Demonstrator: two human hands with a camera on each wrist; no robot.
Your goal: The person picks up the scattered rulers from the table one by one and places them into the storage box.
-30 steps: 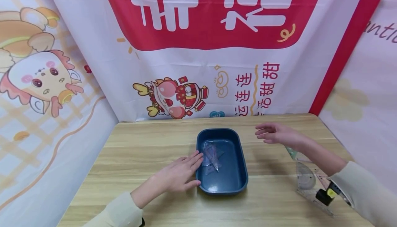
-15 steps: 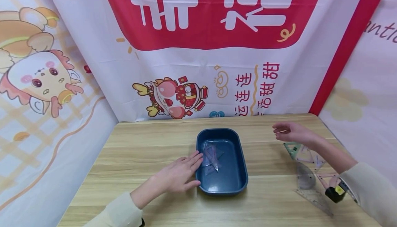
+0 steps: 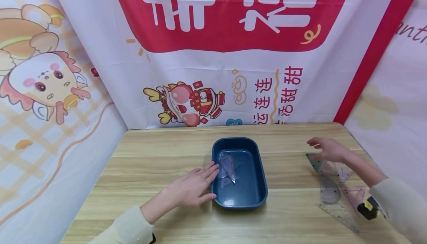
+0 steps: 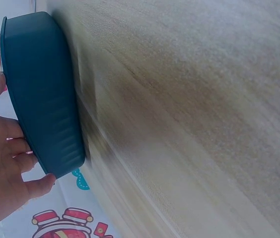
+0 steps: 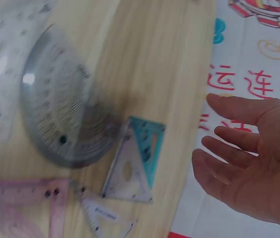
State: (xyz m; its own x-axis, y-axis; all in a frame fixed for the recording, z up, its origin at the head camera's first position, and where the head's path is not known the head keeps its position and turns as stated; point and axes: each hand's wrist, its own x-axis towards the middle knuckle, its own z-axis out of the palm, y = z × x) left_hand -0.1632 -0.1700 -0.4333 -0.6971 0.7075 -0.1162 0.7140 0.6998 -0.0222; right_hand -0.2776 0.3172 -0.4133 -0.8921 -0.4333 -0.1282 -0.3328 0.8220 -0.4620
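Observation:
My left hand (image 3: 195, 186) rests with straight fingers against the left rim of a dark blue rectangular tray (image 3: 251, 177). In the left wrist view its fingertips touch the tray's edge. Inside the tray lie a few clear, purplish set squares (image 3: 228, 168), overlapping. My right hand (image 3: 328, 150) hovers with nothing in it above a small green set square (image 3: 313, 162), fingers loosely bent. Near it on the table are a clear protractor (image 5: 55, 104), a clear set square (image 5: 125, 173) overlapping the green one, and a pink set square (image 5: 58, 208).
A larger clear set square (image 3: 338, 216) lies nearer the front on the right. The wooden table (image 3: 160, 151) meets a printed cloth (image 3: 186, 66) at the back. More printed cloths hang at both sides. A black and yellow device (image 3: 368, 207) sits at the right wrist.
My right hand has moved right, away from the tray, and is lower now over the green set square. The left hand and the tray have stayed in place.

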